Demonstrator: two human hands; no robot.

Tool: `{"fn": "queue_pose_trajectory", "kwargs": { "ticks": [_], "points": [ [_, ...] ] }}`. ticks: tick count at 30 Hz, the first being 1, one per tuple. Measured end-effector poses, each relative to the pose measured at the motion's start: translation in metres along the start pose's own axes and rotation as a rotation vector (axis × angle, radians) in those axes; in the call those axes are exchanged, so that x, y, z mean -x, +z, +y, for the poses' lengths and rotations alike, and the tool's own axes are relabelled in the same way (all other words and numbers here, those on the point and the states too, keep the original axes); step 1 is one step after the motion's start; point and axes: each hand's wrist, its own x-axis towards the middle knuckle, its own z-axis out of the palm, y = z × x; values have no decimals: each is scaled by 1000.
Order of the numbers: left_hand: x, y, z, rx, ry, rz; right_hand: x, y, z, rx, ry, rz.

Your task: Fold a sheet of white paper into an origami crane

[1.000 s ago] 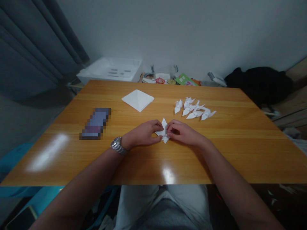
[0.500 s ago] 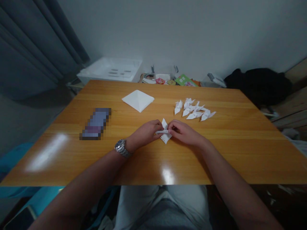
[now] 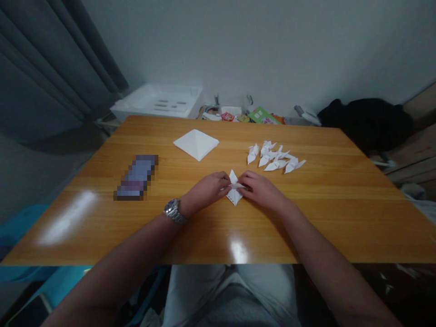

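A small white folded paper piece (image 3: 235, 190) lies on the wooden table (image 3: 306, 213) in the middle, pinched from both sides. My left hand (image 3: 206, 190), with a metal watch on its wrist, grips the paper's left edge with curled fingers. My right hand (image 3: 259, 190) presses its fingertips on the paper's right side. A pointed tip of the paper sticks up between the two hands.
A cluster of several finished white paper cranes (image 3: 275, 157) lies to the far right of my hands. A stack of white square paper (image 3: 196, 143) sits further back. A blurred dark rectangular object (image 3: 136, 177) lies at left. Clutter and a white tray (image 3: 156, 100) stand behind the table.
Both hands have drawn slightly closer together on the paper, and the fold has narrowed. The paper stays in the same spot on the table.
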Motion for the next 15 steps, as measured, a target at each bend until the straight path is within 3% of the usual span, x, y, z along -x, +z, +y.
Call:
{"fn": "queue_pose_trajectory", "kwargs": {
  "ticks": [15],
  "points": [
    [-6, -1, 5, -37, -91, 31, -6, 3, -1, 75, 92, 2]
  ]
}}
